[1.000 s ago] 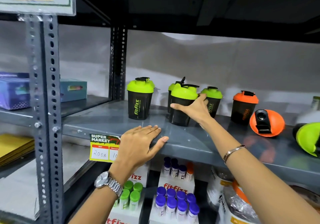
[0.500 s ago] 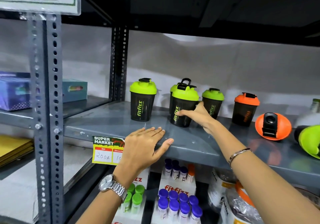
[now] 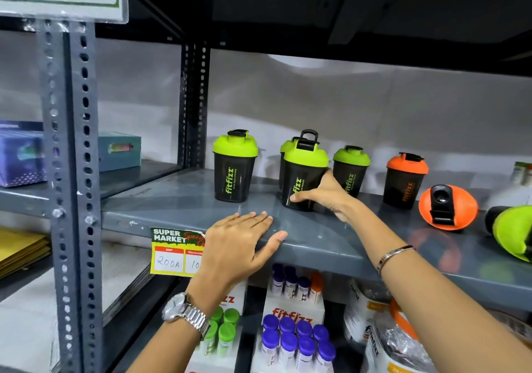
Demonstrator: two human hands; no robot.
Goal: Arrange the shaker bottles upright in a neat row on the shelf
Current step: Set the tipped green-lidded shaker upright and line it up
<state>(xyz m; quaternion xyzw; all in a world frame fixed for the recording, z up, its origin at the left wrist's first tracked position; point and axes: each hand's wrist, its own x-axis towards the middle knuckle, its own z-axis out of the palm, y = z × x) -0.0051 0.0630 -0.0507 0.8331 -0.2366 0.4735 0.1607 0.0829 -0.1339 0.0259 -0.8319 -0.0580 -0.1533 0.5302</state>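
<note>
A: Head view, item one: your right hand (image 3: 322, 194)?

B: Wrapped around the lower body of a green-lidded shaker (image 3: 302, 177), thumb on its near face, fingers around its right side. That shaker stands upright on the grey shelf (image 3: 178, 205), mid-row, its loop handle raised.

A: Item two: your left hand (image 3: 239, 246)?

B: Flat, palm down on the shelf's near edge, fingers together, thumb spread to the right. It holds nothing.

A: The other shakers?

B: Far left, one green-lidded shaker (image 3: 234, 165) upright, well apart from the one you hold. Just behind the held one, another green lid (image 3: 286, 146), mostly hidden. To the right of your hand, a third green shaker (image 3: 351, 169) upright, then an orange shaker (image 3: 406, 178) upright. Further right, an orange-lidded one (image 3: 447, 207) lies on its side, lid facing you. At the right edge, a green-lidded one (image 3: 512, 233) also lies on its side, partly cut off.

A: Sundries?

B: A price tag (image 3: 175, 250) hangs on the shelf's near edge, beside your left hand. Purple-capped tubes (image 3: 296, 341) stand in a box on the shelf below.
</note>
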